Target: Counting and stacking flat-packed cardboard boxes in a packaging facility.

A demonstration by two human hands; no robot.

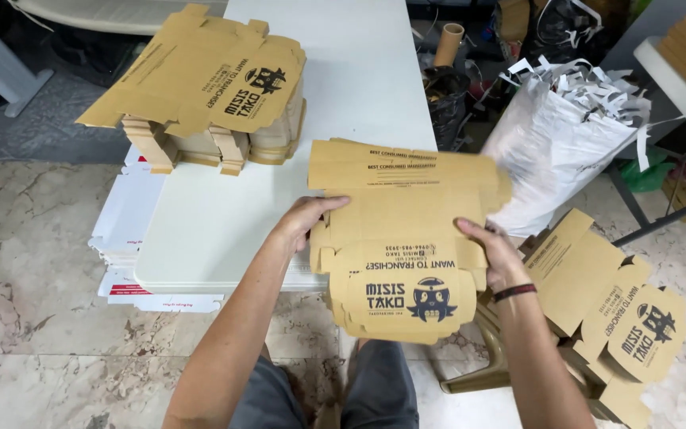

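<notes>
Holding a flat box blank [406, 238] at frame centre: left hand [303, 218] and right hand [494, 250] each closed on a side edge. Folded stack [216, 95] upper left on table [343, 79]. Step judged: forming; side flaps need folding next.

We counted two hands, the left hand [305, 220] and the right hand [492, 253], both on one bundle of flat brown cardboard box blanks [403, 238]. We saw three groups of such blanks in all: that bundle, one stack [204, 87] on the single white table [343, 95], and one pile [613, 318] to the right. We noted one white sack [553, 147], one cardboard tube [448, 44], and one wristband [514, 292].
</notes>
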